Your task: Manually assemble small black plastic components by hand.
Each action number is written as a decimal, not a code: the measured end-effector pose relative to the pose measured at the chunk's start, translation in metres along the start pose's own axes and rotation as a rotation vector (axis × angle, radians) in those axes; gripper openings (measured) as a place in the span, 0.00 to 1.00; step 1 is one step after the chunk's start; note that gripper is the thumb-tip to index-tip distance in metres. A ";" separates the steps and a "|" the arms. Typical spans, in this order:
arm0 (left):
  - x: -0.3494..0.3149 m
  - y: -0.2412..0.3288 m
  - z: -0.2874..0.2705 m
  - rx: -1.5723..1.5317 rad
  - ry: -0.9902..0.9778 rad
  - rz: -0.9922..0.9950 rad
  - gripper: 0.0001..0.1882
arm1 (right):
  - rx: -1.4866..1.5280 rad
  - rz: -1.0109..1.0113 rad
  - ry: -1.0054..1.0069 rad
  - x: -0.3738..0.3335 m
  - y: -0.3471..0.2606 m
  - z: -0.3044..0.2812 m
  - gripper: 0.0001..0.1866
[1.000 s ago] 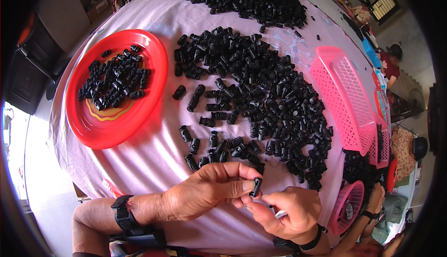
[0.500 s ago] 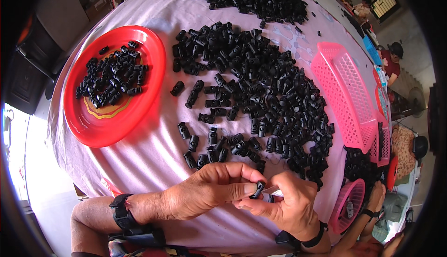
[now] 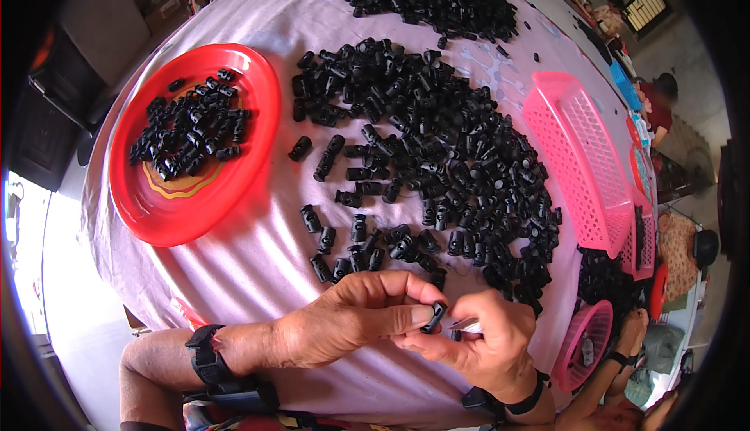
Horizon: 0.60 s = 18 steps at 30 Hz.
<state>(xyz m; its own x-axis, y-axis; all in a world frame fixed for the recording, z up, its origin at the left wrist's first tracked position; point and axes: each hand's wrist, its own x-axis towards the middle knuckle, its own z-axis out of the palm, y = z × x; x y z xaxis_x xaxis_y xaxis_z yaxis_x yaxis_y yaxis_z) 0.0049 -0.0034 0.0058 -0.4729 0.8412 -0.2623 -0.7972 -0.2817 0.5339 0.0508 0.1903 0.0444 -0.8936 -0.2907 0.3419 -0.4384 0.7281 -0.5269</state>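
Black cylindrical piece (image 3: 434,317): glossy, tilted, pinched by you | lower centre of frame | slim pale tool (image 3: 468,326): partly hidden in your grip, just right

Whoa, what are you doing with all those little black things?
A person's left hand pinches one small black piece between thumb and finger. The right hand holds a thin pale tool close to it, partly hidden by the fingers. A big pile of similar pieces lies ahead on the pinkish cloth. More sit on the red plate to the left, and a pink basket stands to the right.
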 end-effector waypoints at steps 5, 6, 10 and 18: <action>-0.001 0.001 0.001 0.063 0.005 -0.007 0.10 | 0.265 0.072 0.041 0.004 -0.008 0.003 0.22; -0.001 0.001 0.004 0.088 0.008 0.020 0.09 | 0.300 0.068 0.042 0.002 -0.010 0.004 0.20; -0.002 -0.001 0.004 0.144 0.012 0.060 0.09 | 0.461 0.263 0.012 -0.002 -0.017 0.001 0.17; -0.006 -0.003 0.009 0.147 -0.045 0.098 0.11 | 0.678 0.447 0.018 -0.007 -0.019 -0.005 0.14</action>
<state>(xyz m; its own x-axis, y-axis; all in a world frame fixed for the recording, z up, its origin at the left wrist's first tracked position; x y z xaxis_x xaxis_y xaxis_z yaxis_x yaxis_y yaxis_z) 0.0132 -0.0034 0.0132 -0.5261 0.8335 -0.1688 -0.6828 -0.2956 0.6681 0.0656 0.1816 0.0554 -0.9989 -0.0469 -0.0033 -0.0079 0.2369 -0.9715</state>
